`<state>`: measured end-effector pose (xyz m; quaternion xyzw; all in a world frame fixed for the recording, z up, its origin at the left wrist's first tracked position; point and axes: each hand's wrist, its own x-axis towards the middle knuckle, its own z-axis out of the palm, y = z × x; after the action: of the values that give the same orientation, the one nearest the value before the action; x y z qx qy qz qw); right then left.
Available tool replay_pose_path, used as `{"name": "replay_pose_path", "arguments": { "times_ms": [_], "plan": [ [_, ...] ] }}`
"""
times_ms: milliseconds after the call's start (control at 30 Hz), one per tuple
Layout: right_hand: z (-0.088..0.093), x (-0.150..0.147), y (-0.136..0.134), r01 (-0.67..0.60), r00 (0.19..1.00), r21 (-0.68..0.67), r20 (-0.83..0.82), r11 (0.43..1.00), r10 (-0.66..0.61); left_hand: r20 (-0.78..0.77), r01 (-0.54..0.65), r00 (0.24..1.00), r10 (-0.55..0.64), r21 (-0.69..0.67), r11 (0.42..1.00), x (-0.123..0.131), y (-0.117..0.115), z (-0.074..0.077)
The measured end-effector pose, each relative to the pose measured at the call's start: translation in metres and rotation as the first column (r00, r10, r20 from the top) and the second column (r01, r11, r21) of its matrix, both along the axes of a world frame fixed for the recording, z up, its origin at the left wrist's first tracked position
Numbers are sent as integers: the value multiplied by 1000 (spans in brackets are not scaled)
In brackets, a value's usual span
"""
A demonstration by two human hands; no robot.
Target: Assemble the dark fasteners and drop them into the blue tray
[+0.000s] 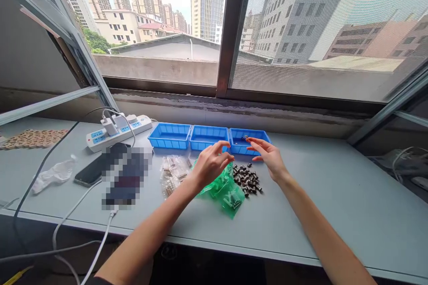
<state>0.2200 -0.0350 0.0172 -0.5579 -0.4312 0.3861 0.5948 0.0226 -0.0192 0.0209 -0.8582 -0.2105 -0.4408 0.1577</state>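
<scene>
My right hand (269, 156) reaches over the front edge of the right blue bin (267, 135), thumb and fingers apart. A small metal piece (245, 137) shows at its fingertips, inside the bin's outline; I cannot tell whether they touch. My left hand (214, 160) hovers over the green plastic bags (230, 198), fingers curved and apart, holding nothing visible. Between my hands lies a loose pile of short dark metal fasteners with wide heads (249, 182). Clear bags of small parts (172, 169) lie left of my left hand, partly hidden by it.
The middle blue bin (210, 144) and left blue bin (170, 143) stand in line below the window. To the left are a power strip (142, 122) with plugs, a dark phone (88, 171), cables, crumpled white plastic (55, 176) and a patch of brown pieces (35, 139).
</scene>
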Motion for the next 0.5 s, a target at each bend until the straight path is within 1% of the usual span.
{"name": "replay_pose_path", "arguments": {
  "times_ms": [100,167,200,233,300,333,367,400,500],
  "plan": [
    [3,2,-2,-80,990,0,119,997,79,4,9,1000,-9,-9,1000,0,1,-1],
    [3,4,-3,-80,956,-29,282,996,85,6,11,1000,-11,-16,1000,0,1,-1],
    [3,5,-4,-57,915,-48,397,997,71,8,11,1000,-11,-18,1000,0,1,-1],
    [3,6,-5,-23,850,-72,523,997,58,10,9,1000,-9,-21,1000,0,1,-1],
    [3,8,-8,50,684,-125,727,991,57,15,7,1000,-6,-24,1000,0,2,0],
    [3,8,-9,77,617,-152,784,985,73,17,7,1000,-7,-25,1000,-1,2,0],
    [2,8,-10,90,576,-179,812,980,96,18,9,1000,-8,-27,1000,-1,2,1],
    [2,8,-11,93,559,-201,821,975,116,18,11,1000,-10,-30,999,-1,1,1],
    [1,7,-13,82,562,-229,814,970,145,3,17,1000,-17,-51,999,-1,0,2]
  ]
}}
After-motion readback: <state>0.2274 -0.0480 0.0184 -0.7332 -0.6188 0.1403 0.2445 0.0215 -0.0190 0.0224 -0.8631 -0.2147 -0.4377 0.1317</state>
